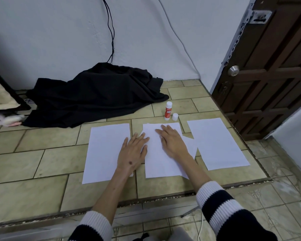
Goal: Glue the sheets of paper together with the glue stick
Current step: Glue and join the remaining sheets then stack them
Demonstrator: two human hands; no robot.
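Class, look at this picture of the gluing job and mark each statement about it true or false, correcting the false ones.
1. Both hands lie flat on the paper. True: left hand, right hand.
2. The glue stick stands upright with its cap on. False: the cap stands beside it.
3. The right hand holds the glue stick. False: it presses the middle sheets.
4. A black cloth lies by the wall. True.

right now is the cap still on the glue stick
No, the glue stick stands upright on the floor tiles with its white cap off, sitting on the tile just to its right.
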